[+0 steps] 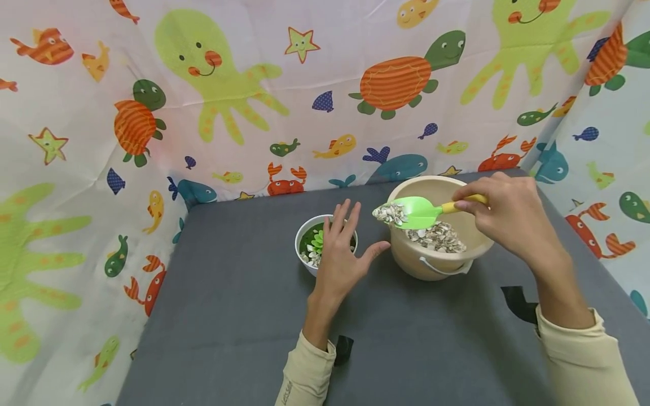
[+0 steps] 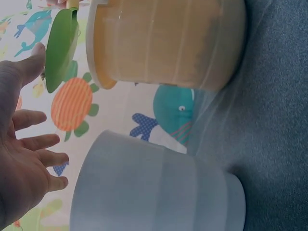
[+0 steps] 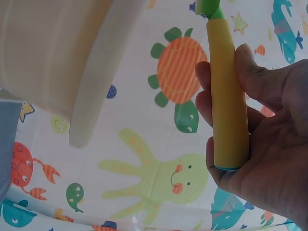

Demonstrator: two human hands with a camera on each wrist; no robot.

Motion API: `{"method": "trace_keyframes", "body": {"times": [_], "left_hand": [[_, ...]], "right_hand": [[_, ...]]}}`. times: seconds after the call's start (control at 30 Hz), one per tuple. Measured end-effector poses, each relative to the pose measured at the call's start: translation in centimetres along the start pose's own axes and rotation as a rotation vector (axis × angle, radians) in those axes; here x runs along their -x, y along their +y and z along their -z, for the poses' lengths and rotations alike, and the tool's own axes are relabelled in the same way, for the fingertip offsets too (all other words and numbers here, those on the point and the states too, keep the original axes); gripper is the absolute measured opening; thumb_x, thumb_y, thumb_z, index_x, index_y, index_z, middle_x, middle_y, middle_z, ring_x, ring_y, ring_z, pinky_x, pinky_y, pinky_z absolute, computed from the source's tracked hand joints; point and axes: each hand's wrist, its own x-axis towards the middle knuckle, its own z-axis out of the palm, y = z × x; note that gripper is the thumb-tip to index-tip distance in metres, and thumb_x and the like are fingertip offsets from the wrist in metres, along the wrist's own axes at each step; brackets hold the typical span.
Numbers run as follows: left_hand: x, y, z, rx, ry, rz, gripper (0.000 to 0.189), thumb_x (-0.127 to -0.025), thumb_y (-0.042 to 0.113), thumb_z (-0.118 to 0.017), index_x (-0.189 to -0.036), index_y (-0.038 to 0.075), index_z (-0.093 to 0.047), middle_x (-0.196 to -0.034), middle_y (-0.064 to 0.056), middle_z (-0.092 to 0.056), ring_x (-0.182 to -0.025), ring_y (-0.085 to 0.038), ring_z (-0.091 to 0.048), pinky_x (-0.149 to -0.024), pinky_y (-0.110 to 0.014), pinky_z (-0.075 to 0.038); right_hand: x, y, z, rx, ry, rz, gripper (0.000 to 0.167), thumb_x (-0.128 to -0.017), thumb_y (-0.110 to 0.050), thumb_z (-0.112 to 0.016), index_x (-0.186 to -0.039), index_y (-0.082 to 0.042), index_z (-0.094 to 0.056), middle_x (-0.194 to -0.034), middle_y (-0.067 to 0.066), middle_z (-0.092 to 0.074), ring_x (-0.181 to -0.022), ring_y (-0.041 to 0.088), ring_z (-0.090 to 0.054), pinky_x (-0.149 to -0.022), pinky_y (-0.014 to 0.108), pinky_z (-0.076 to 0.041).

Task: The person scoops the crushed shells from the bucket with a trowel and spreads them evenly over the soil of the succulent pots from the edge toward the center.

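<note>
My right hand (image 1: 510, 214) grips the yellow handle (image 3: 228, 96) of a toy trowel with a green blade (image 1: 420, 213). Pale stone chips (image 1: 390, 214) lie heaped on the blade's tip, which hangs over the left rim of a beige bucket (image 1: 421, 265). More chips (image 1: 438, 238) lie inside that bucket. With fingers spread, my left hand (image 1: 337, 262) hovers over the near right side of a small white pot (image 1: 299, 239) and holds nothing. A green plant (image 1: 317, 241) and some pale chips show in the pot; the hand hides the rest.
A grey cloth (image 1: 228, 293) covers the table. Behind it and at both sides hangs a curtain (image 1: 244, 163) printed with sea animals. The bucket's white handle (image 1: 447, 269) hangs down at its front. Black straps sit near both wrists.
</note>
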Motion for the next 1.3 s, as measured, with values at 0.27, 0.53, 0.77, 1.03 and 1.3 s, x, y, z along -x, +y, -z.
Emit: {"method": "trace_keyframes", "body": {"times": [0.27,0.53,0.77,1.03,1.3], "left_hand": [[0.4,-0.6,0.6,-0.010,0.015,0.032,0.087,-0.086,0.044,-0.085,-0.156,0.007,-0.049,-0.165,-0.018,-0.043,-0.158,-0.041,-0.034,-0.126,-0.068,-0.025],[0.7,-1.4,1.6,-0.019,0.044,0.054,0.089,-0.084,0.043,-0.087,-0.156,0.006,-0.049,-0.164,-0.019,-0.044,-0.158,-0.041,-0.034,-0.127,-0.069,-0.021],[0.6,-2.2,2.2,-0.023,0.049,0.052,0.090,-0.084,0.043,-0.087,-0.157,0.007,-0.048,-0.165,-0.019,-0.043,-0.157,-0.042,-0.034,-0.128,-0.069,-0.019],[0.8,-2.7,2.8,-0.042,0.049,0.064,0.090,-0.084,0.043,-0.087,-0.157,0.008,-0.048,-0.163,-0.020,-0.045,-0.156,-0.043,-0.036,-0.127,-0.071,-0.021],[1.0,-3.2,3.2,-0.035,0.026,0.075,0.090,-0.084,0.041,-0.088,-0.158,0.009,-0.046,-0.166,-0.019,-0.042,-0.158,-0.042,-0.033,-0.128,-0.071,-0.018]], "right_hand": [[-0.6,-0.9,-0.7,-0.043,-0.022,0.007,0.014,-0.079,0.004,-0.085,-0.092,-0.003,-0.083,-0.079,0.014,-0.076,-0.075,0.025,-0.056,-0.073,0.038,-0.031],[-1.2,-1.8,-1.4,-0.073,-0.040,0.009,0.014,-0.081,0.004,-0.083,-0.093,-0.002,-0.083,-0.083,0.015,-0.077,-0.078,0.027,-0.057,-0.076,0.040,-0.032],[-1.3,-2.0,-1.6,-0.082,-0.037,0.015,0.014,-0.081,0.004,-0.083,-0.094,-0.003,-0.083,-0.084,0.016,-0.078,-0.079,0.028,-0.056,-0.077,0.043,-0.030],[-1.4,-2.0,-1.8,-0.087,-0.034,0.029,0.014,-0.081,0.004,-0.083,-0.093,-0.002,-0.083,-0.084,0.016,-0.078,-0.082,0.031,-0.060,-0.080,0.045,-0.031],[-1.7,-2.3,-2.0,-0.082,-0.046,0.035,0.015,-0.080,0.005,-0.083,-0.091,-0.005,-0.083,-0.080,0.012,-0.076,-0.078,0.028,-0.057,-0.080,0.045,-0.030]]}}
